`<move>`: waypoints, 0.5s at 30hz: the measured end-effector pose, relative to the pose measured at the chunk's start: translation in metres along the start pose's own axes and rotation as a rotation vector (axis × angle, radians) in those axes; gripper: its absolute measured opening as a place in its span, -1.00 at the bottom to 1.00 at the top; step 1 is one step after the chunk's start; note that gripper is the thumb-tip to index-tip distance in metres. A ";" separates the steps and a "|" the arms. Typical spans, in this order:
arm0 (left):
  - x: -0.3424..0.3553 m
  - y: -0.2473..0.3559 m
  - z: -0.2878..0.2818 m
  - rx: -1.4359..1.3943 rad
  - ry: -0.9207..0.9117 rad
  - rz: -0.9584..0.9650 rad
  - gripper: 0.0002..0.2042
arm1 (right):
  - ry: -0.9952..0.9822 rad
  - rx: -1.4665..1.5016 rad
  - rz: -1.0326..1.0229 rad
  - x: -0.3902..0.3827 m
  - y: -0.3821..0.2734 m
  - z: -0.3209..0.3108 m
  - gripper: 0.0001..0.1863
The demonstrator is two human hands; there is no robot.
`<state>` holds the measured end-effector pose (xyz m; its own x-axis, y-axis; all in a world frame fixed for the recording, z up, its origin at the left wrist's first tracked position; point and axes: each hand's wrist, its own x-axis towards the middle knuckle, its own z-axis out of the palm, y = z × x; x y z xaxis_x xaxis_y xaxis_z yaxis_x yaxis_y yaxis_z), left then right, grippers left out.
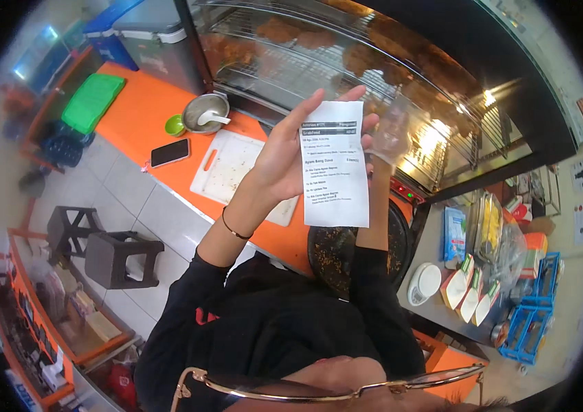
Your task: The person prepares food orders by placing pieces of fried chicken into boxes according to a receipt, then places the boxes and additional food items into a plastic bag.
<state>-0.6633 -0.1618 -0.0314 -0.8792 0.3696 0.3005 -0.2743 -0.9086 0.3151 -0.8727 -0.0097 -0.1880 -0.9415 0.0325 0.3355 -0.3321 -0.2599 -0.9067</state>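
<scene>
A white printed paper slip [332, 165] is upright before me, gripped by my left hand [277, 161], whose fingertips show past its top and right edges. Behind the slip, my right hand [391, 134] is covered in crumpled clear plastic, a glove or bag; its fingers are unclear. Below them are a white cutting board [222, 172] on the orange counter [133, 110] and a round dark tray [329, 250] with crumbs. Beyond, fried pieces [363, 58] sit on racks in a lit glass warming cabinet [435, 158].
At left, a green lid [93, 101], phone [170, 152], green cup [174, 124] and steel bowl [205, 110] share the counter; two stools [118, 264] stand on the tiles. At right, paper cartons [456, 295], a white tub [425, 281] and blue racks [532, 323] crowd a steel surface.
</scene>
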 end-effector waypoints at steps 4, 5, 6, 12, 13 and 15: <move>-0.020 0.017 -0.004 0.055 0.024 0.067 -0.44 | 0.344 -0.769 -0.448 -0.006 -0.015 -0.012 -0.72; -0.021 0.021 -0.009 -0.006 -0.020 0.081 -0.42 | 0.346 -0.902 -0.459 -0.002 -0.013 -0.031 -0.71; -0.021 0.023 -0.010 -0.009 -0.021 0.079 -0.42 | 0.350 -1.038 -0.470 0.006 -0.007 -0.053 -0.70; -0.015 0.023 -0.022 -0.040 -0.008 0.040 -0.44 | 0.566 -0.799 -0.441 0.020 0.005 -0.146 -0.69; -0.014 0.022 -0.024 -0.039 0.004 0.038 -0.44 | 0.573 -0.865 -0.512 0.017 -0.004 -0.147 -0.69; -0.009 0.021 -0.027 -0.046 0.005 0.009 -0.44 | 0.585 -0.978 -0.631 0.012 -0.016 -0.157 -0.69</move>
<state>-0.6719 -0.1899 -0.0520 -0.8837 0.3604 0.2988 -0.2836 -0.9199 0.2709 -0.8881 0.1466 -0.2092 -0.4115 0.3674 0.8341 -0.3947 0.7531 -0.5264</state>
